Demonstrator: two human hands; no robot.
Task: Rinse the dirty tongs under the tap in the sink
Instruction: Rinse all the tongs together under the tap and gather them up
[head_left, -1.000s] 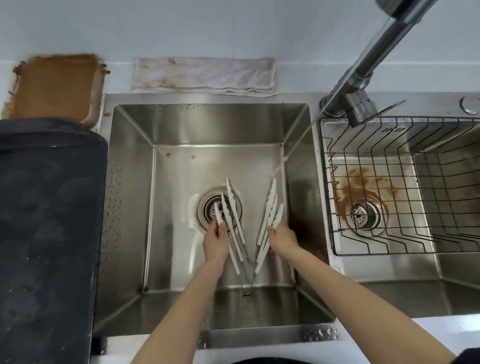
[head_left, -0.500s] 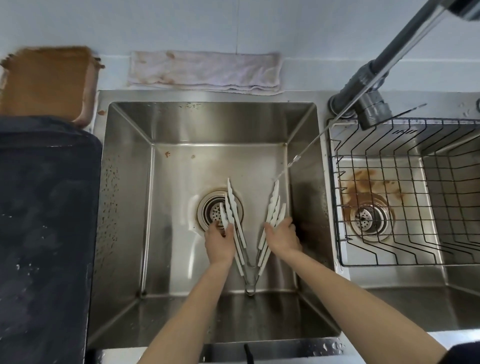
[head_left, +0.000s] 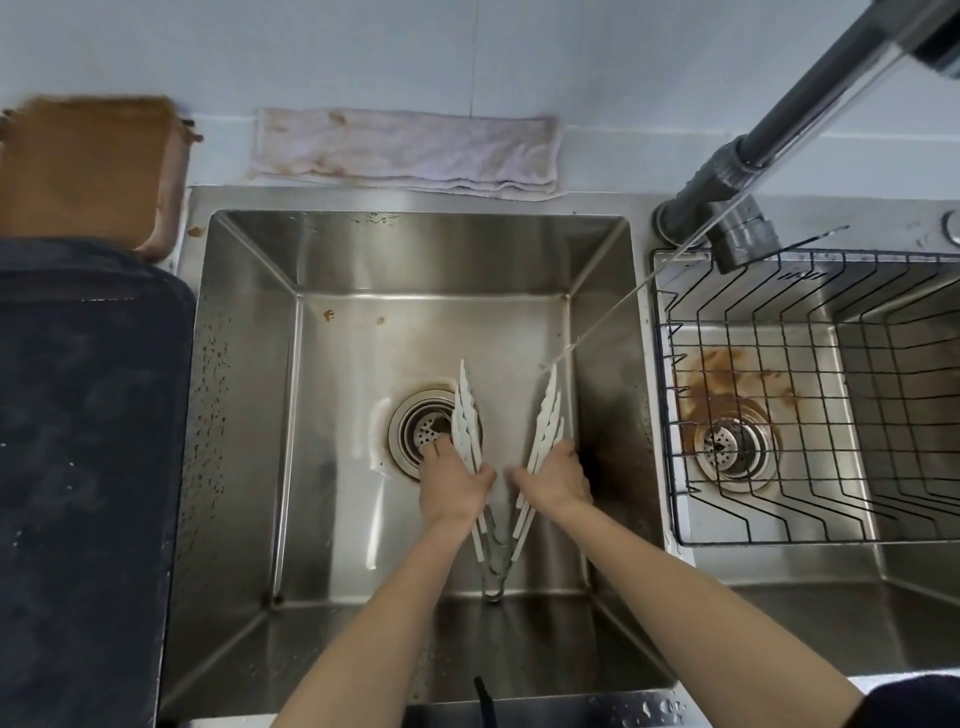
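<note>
1. Both forearms reach from the bottom edge into the left basin of the sink (head_left: 249, 415). The left hand (head_left: 452, 488) and right hand (head_left: 556, 480) sit side by side, knuckles up, above the basin floor.
2. The tongs (head_left: 543, 421) stand spread in a V, hinge end toward the person, white toothed tips pointing away. The left hand is wrapped round the left arm of the tongs, thumb on the inner side; the right hand is wrapped round the right arm in the same way.
3. A thin stream of water (head_left: 613, 312) runs slantwise from the tap (head_left: 737, 171) and meets the tip of the right tong arm.
4. The left tong tips lie over the right edge of the drain (head_left: 423, 431); the left hand's fingers cover part of the strainer.
5. The palms hide the middle of each tong arm, and I cannot tell how many pairs are held together. The tap's spout is cut off at the top right corner. A dark object at the front rim of the sink is too small to make out.
6. The hands are nearer the right wall of the basin than the left; the floor to their left and behind the tips is bare steel with brown specks.
7. The right basin holds a wire basket (head_left: 779, 467). A stained cloth (head_left: 405, 150) lies behind the sink, a dark mat (head_left: 88, 441) to the left.
</note>
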